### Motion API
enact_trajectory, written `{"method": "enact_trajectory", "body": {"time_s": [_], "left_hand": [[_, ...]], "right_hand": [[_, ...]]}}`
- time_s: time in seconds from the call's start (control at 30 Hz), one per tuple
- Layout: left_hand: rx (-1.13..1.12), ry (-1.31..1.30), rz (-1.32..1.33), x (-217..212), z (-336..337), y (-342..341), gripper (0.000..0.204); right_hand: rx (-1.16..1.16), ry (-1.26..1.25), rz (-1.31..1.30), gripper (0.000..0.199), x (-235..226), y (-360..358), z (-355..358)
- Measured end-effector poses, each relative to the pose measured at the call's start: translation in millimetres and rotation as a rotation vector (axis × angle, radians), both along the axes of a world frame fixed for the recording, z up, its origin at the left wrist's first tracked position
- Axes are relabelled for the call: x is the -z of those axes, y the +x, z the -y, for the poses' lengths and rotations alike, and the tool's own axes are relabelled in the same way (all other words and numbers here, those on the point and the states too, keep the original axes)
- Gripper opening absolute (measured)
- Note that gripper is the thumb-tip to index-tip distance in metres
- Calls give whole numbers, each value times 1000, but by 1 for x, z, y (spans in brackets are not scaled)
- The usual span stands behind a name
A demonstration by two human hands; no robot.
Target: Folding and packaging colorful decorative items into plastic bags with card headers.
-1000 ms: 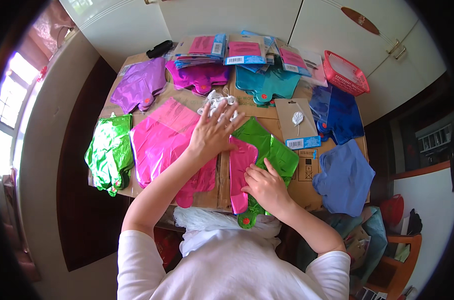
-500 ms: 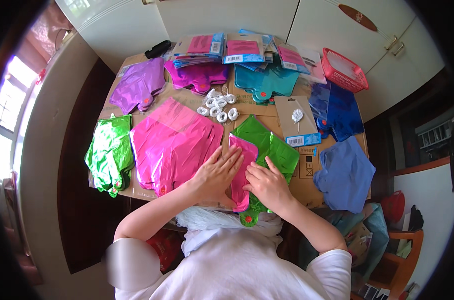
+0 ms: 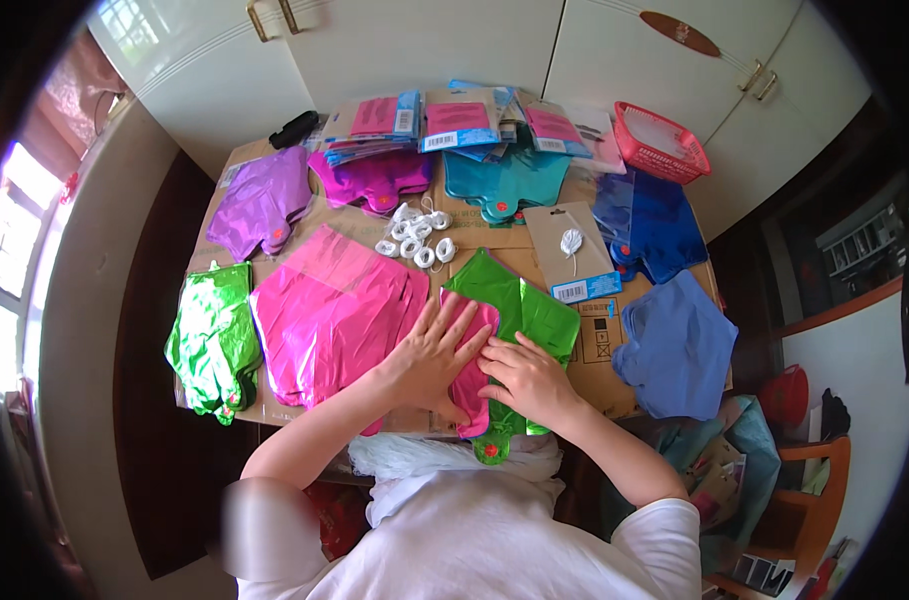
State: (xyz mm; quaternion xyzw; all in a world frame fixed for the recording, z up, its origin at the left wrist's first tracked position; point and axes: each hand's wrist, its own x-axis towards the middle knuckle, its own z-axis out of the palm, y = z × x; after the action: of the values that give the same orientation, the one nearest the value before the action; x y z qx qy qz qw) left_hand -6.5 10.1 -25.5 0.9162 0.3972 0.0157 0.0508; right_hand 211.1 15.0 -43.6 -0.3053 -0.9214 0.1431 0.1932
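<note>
While left hand [image 3: 424, 362] and right hand [image 3: 530, 382] lie open, 1 folded pink foil [image 3: 471, 384] points lengthwise toward torso [image 3: 499, 535].

Daylight overexposes the left window [image 3: 28, 178], edges curve, and the left sleeve [image 3: 270, 530] blurs.

Just below centre, I see the left hand [image 3: 429, 362] and right hand [image 3: 526, 378] on foils [image 3: 536, 312]; string coils [image 3: 411, 232] lie behind them, card packs [image 3: 461, 118] at top centre, a basket [image 3: 664, 163] to their right, cardboard [image 3: 599, 375] beneath the foils.
</note>
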Motion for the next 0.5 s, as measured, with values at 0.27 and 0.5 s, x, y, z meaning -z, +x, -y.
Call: {"method": "enact_trajectory", "body": {"time_s": [0.27,0.5], "left_hand": [[46,32,-24,-3,8,5,128],[55,44,2,-1,6,5,129]], "right_hand": [[472,85,-29,62,-6,31,-32],[575,-394,-214,62,-13,53,-46]]}}
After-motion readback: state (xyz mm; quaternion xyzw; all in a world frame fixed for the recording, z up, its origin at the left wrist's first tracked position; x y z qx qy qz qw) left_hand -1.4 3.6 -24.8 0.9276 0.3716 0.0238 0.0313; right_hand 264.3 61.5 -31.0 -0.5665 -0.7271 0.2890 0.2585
